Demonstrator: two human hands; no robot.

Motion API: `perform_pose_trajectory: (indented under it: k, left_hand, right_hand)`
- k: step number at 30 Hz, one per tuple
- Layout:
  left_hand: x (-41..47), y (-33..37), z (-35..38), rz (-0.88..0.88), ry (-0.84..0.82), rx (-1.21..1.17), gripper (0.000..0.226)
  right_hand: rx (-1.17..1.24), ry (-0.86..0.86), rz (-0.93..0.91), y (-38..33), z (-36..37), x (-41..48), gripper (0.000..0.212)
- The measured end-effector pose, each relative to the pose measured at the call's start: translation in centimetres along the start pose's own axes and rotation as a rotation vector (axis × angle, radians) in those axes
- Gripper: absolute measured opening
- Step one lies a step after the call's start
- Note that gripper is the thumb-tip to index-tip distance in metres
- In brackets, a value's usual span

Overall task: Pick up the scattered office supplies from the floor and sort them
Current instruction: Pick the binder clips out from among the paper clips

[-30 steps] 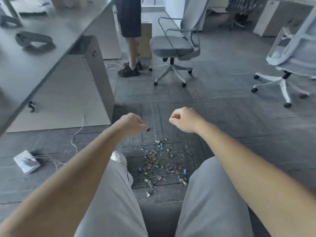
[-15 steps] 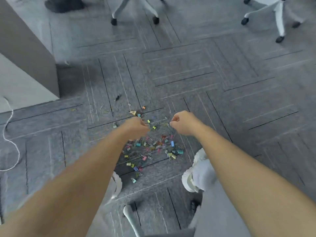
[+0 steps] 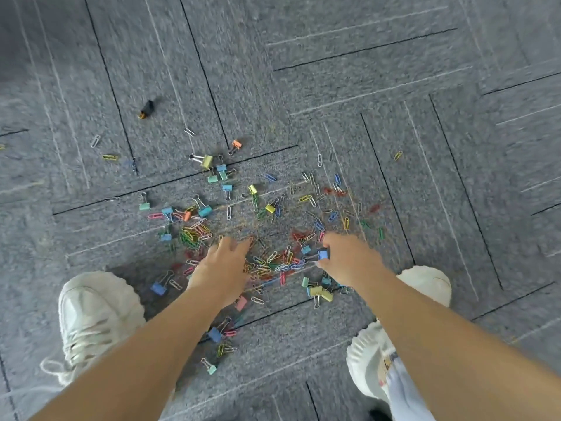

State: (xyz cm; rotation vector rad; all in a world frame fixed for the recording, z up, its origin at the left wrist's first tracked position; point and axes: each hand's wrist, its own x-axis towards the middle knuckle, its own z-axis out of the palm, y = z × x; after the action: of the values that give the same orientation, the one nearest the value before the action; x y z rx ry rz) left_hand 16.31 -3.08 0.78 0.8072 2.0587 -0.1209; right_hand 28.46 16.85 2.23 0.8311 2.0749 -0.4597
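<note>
Down at floor level, our bare forearms reach out between the left shoe (image 3: 97, 314) and the right shoe (image 3: 425, 282), both white and planted either side of the spill. A second ago we hold both fists closed in the air, well above the mess; half a second ago those fists hang just over it. Now the view has swung straight down and both hands are among the supplies.

The left hand (image 3: 221, 268) lies with its fingers spread on the near edge of the heap, gripping nothing that we can see. The right hand (image 3: 349, 264), near it but apart, pinches a small blue binder clip (image 3: 323, 254) between thumb and fingertips. Whether that clip has left the carpet yet we cannot tell.

Between the two hands sits the thickest tangle of coloured paper clips (image 3: 273, 264). A pair of yellow binder clips (image 3: 318, 291) lies just beside the right wrist. Farther out the scatter thins: a yellow-green binder clip (image 3: 207, 161) and an orange binder clip (image 3: 236, 144) lie beyond the heap, and a black binder clip (image 3: 147, 108) sits well apart at the far left of the grey carpet (image 3: 394, 71).

We judge that the picking-up has only just started. One clip is in hand, nearly everything remains on the floor, and no tray or box for sorting shows in frame.
</note>
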Motion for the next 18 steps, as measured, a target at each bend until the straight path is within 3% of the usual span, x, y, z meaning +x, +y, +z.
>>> perform_pose_trajectory:
  k: [4, 8, 12, 15, 18]
  left_hand:
    - [2.0, -2.2, 1.8, 0.011, 0.092, -0.053, 0.038]
    - [2.9, -2.7, 1.8, -0.002, 0.100, -0.009, 0.010]
    - [1.4, -2.8, 2.5, -0.021, 0.187, -0.093, 0.012]
    - [-0.2, -2.7, 3.4, -0.084, 0.295, -0.203, 0.009]
    - [-1.6, -2.2, 4.5, -0.111, 0.272, -0.191, 0.046]
  right_hand:
    - [-0.052, 0.048, 0.004, 0.2, 2.7, 2.5, 0.023]
    - [0.095, 0.080, -0.036, 1.3, 3.7, 3.1, 0.027]
    - [0.114, 0.054, -0.115, 2.1, 4.1, 1.8, 0.033]
    - [0.212, 0.139, -0.127, 2.0, 5.3, 0.9, 0.028]
    - [0.418, 0.195, -0.121, 1.9, 6.5, 0.5, 0.020]
